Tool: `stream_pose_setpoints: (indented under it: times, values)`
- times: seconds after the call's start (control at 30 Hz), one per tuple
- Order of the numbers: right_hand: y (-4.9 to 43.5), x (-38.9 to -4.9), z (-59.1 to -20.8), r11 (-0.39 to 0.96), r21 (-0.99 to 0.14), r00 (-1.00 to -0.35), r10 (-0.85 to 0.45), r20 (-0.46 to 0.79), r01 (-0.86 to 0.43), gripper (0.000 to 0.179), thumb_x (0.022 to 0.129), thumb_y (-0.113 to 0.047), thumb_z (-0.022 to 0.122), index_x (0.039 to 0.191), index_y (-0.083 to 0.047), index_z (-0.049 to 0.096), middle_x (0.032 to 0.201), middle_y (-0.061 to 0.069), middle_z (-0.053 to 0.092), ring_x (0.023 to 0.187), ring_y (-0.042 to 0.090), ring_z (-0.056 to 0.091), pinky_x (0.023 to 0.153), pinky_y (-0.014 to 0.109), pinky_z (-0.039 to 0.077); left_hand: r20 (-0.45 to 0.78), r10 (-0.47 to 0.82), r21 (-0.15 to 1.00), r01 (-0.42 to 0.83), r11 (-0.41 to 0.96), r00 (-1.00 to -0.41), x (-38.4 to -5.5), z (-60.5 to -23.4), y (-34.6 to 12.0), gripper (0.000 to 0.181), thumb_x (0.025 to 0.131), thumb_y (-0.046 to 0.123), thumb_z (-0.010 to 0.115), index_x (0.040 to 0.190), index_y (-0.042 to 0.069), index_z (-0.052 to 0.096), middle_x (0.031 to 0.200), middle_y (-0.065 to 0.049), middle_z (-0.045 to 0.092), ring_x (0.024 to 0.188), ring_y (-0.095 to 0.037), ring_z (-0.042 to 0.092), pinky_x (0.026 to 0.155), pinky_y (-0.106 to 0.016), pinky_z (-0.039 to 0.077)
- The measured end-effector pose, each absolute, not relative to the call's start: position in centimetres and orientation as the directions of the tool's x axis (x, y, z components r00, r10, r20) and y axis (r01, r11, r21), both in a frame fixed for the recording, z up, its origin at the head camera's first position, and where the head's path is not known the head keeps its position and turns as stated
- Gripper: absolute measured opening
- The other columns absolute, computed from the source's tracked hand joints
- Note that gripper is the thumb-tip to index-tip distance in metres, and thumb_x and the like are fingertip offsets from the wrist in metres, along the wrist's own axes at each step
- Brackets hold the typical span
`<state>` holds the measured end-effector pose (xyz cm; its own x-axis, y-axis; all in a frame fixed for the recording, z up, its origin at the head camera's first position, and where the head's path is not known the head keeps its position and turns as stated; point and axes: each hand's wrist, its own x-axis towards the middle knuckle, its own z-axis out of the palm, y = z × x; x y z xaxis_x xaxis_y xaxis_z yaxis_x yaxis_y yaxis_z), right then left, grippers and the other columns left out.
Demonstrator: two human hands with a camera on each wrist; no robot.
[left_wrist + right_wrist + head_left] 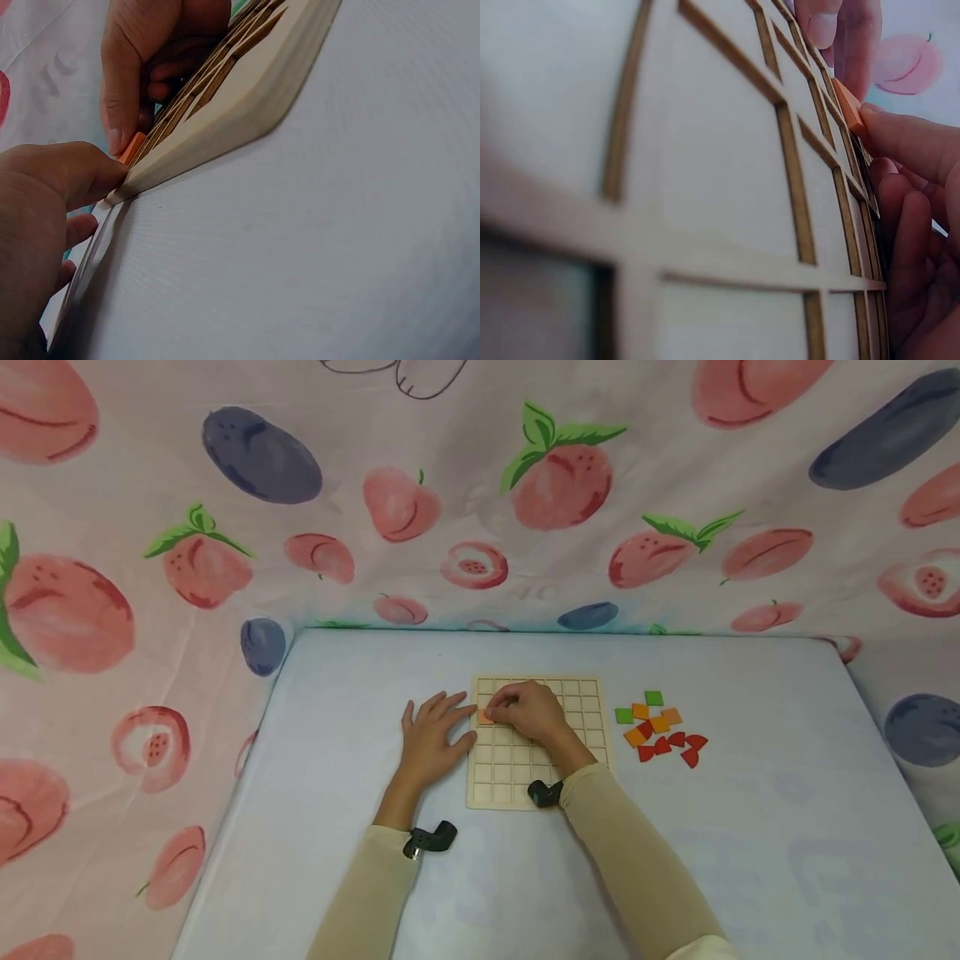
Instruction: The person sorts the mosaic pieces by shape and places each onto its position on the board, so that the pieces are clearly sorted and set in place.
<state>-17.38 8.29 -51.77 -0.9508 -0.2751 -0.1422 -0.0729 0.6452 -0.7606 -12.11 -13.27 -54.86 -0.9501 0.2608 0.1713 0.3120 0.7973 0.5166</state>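
A pale wooden board (pixel 483 774) with a grid of square recesses lies on the table. My right hand (pixel 536 710) reaches over it from the right and pinches a small orange square tile (pixel 485 717) at a cell in the left column. The right wrist view shows this tile (pixel 847 107) tilted against the grid, the thumb tip at its edge. My left hand (pixel 431 739) lies beside the board with fingers spread, the index fingertip right at the left edge near the tile. In the left wrist view, a digit of the left hand (pixel 49 187) overlaps the board's rim.
Right of the board lie loose tiles: green squares (pixel 654 698), several orange squares (pixel 660 724) and several red rounded-corner pieces (pixel 691 757). The white-covered table (pixel 322 710) meets a fruit-printed cloth (pixel 472 468) at its back and left. Black wrist cameras (pixel 435 837) sit at both cuffs.
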Motion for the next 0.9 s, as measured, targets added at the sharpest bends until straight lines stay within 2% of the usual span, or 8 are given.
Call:
stream_pose_setpoints:
  times: [0.17, 0.67, 0.9]
  values:
    - [8.19, -17.52, -51.62, 0.645, -0.759, -0.954, -0.273, -0.122, -0.088, 0.011, 0.088, -0.036, 0.079, 0.091, -0.026, 0.081, 0.083, -0.007, 0.073, 0.076, 0.015, 0.062, 0.072, 0.034, 0.048, 0.166, 0.263, 0.508, 0.311, 0.803, -0.950, -12.22, -54.49, -13.24, 0.043, 0.095, 0.041, 0.064, 0.136, 0.027, 0.066, 0.154, 0.003, 0.053, 0.150, -0.028, 0.038, 0.121, -0.066, 0.016]
    - [8.39, -17.37, -51.50, 0.663, -0.741, -0.953, -0.281, -0.114, -0.107, 0.012, 0.087, -0.038, 0.079, 0.089, -0.026, 0.080, 0.084, -0.007, 0.074, 0.076, 0.014, 0.061, 0.072, 0.033, 0.047, 0.153, 0.261, 0.513, 0.303, 0.803, -0.953, -12.17, -54.60, -13.17, 0.044, 0.095, 0.040, 0.064, 0.137, 0.027, 0.066, 0.155, 0.004, 0.052, 0.150, -0.027, 0.036, 0.122, -0.065, 0.015]
    - [8.72, -17.46, -51.31, 0.630, -0.770, -0.930, -0.336, -0.148, -0.105, 0.012, 0.091, -0.035, 0.077, 0.095, -0.025, 0.080, 0.086, -0.006, 0.073, 0.081, 0.015, 0.062, 0.078, 0.035, 0.048, 0.151, 0.258, 0.515, 0.299, 0.803, -0.954, -12.05, -54.66, -13.16, 0.044, 0.095, 0.040, 0.065, 0.137, 0.027, 0.066, 0.155, 0.004, 0.052, 0.150, -0.027, 0.037, 0.122, -0.064, 0.015]
